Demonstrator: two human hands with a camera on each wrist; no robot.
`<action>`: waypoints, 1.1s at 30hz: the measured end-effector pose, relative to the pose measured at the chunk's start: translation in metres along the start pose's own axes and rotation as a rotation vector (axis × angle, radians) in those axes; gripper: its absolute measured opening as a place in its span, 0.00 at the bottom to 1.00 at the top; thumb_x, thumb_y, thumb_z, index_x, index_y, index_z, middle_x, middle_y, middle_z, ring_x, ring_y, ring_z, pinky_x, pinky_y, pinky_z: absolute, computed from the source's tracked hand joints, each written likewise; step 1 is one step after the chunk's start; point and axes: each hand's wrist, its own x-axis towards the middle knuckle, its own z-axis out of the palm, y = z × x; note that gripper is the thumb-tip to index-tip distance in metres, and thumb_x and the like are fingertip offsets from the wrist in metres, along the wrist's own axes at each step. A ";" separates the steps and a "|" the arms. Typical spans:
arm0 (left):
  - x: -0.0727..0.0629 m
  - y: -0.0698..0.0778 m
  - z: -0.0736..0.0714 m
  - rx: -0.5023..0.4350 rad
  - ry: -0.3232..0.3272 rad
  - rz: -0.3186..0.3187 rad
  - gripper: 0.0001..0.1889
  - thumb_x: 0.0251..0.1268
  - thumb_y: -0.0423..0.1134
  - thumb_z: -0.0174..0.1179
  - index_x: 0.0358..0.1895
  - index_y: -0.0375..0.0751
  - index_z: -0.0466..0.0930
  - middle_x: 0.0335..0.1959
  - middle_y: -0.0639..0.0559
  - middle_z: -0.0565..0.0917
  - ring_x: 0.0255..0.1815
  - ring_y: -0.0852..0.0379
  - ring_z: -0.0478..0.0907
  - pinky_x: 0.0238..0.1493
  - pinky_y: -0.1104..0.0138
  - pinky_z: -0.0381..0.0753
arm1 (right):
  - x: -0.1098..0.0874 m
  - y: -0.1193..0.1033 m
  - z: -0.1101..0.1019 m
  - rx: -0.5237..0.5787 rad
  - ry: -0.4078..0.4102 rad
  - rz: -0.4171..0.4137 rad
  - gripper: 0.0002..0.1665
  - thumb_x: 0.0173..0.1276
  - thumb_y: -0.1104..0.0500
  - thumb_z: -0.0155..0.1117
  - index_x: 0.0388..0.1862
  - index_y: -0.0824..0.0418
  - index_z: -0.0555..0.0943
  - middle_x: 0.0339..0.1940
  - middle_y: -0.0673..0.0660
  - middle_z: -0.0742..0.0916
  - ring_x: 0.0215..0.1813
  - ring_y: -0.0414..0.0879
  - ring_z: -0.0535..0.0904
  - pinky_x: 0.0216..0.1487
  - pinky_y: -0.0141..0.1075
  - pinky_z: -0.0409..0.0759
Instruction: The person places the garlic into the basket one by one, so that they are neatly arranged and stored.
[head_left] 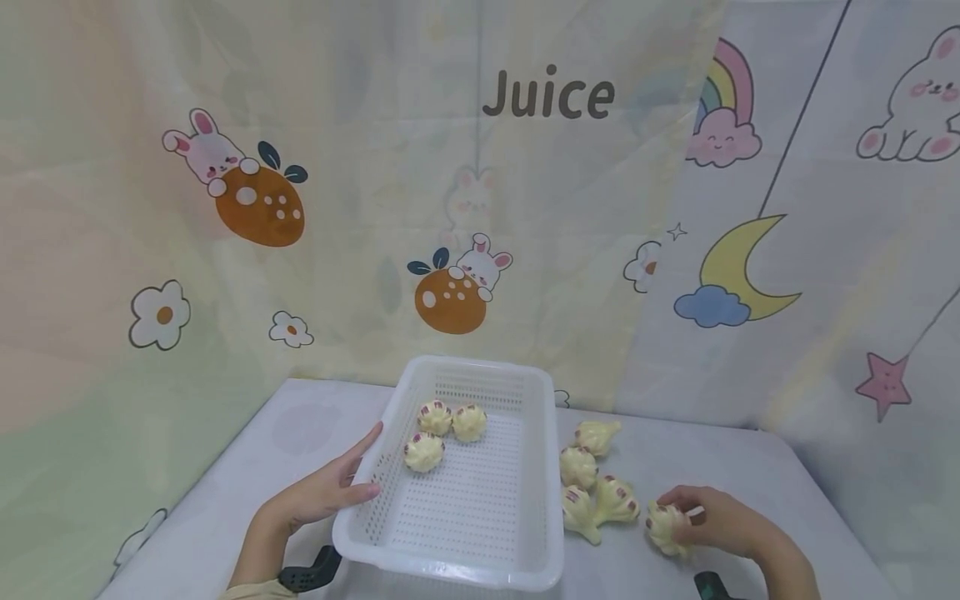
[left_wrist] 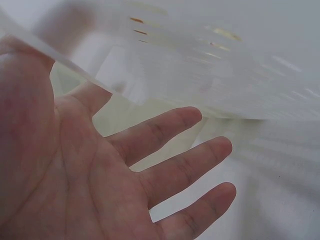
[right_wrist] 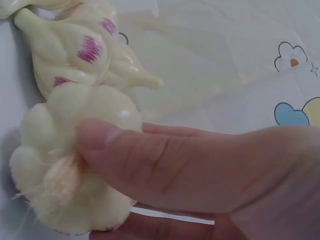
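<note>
A white plastic basket (head_left: 450, 562) with perforated walls stands in the middle of the table. My left hand (head_left: 318, 496) is at its left side, thumb and index finger against the wall. In the left wrist view, the other fingers (left_wrist: 185, 172) of that hand stretch out straight below the basket's edge. Three garlic bulbs (head_left: 424, 452) lie in the basket's left part. To the right of the basket, my right hand (head_left: 723, 521) holds a pale garlic bulb (right_wrist: 60, 130) between thumb and fingers. The thumb presses beside its root tuft.
Several more garlic bulbs (head_left: 579, 467) lie in a cluster between the basket and my right hand. The white table (head_left: 315, 417) ends at a cloth backdrop (head_left: 360, 183) printed with rabbits, flowers and a moon. A dark strap mount sits on each wrist.
</note>
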 end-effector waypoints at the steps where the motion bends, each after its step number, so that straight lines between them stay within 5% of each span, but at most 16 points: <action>1: 0.000 -0.001 0.000 0.003 0.004 -0.004 0.48 0.66 0.43 0.59 0.76 0.58 0.30 0.76 0.34 0.48 0.66 0.35 0.67 0.52 0.53 0.79 | 0.002 0.000 0.001 -0.007 0.016 0.025 0.24 0.53 0.56 0.73 0.50 0.57 0.80 0.49 0.61 0.83 0.48 0.57 0.80 0.46 0.53 0.79; 4: 0.000 -0.001 -0.001 0.008 0.013 -0.018 0.48 0.65 0.43 0.59 0.76 0.59 0.30 0.76 0.36 0.48 0.66 0.36 0.68 0.52 0.53 0.80 | 0.006 0.001 0.004 -0.014 0.057 0.061 0.25 0.50 0.56 0.75 0.49 0.56 0.80 0.49 0.61 0.83 0.47 0.56 0.81 0.45 0.52 0.79; 15: -0.002 0.004 -0.001 -0.001 -0.004 0.001 0.48 0.66 0.43 0.58 0.76 0.59 0.30 0.76 0.35 0.48 0.67 0.37 0.67 0.52 0.54 0.79 | 0.008 0.002 -0.001 -0.039 0.168 -0.032 0.35 0.54 0.50 0.72 0.58 0.64 0.75 0.51 0.70 0.82 0.47 0.62 0.81 0.43 0.53 0.79; 22: -0.002 0.005 -0.001 -0.002 0.007 -0.009 0.48 0.65 0.45 0.60 0.76 0.61 0.31 0.76 0.36 0.49 0.67 0.37 0.67 0.52 0.53 0.79 | 0.018 0.015 0.004 -0.056 0.281 -0.049 0.35 0.55 0.48 0.72 0.58 0.64 0.76 0.50 0.67 0.84 0.49 0.60 0.82 0.46 0.53 0.79; 33: 0.000 -0.001 -0.002 -0.032 -0.024 0.000 0.47 0.67 0.43 0.57 0.76 0.62 0.30 0.77 0.37 0.48 0.68 0.37 0.65 0.55 0.53 0.77 | 0.022 0.017 0.008 -0.060 0.340 -0.039 0.38 0.53 0.45 0.73 0.58 0.65 0.76 0.55 0.69 0.82 0.50 0.62 0.82 0.46 0.52 0.79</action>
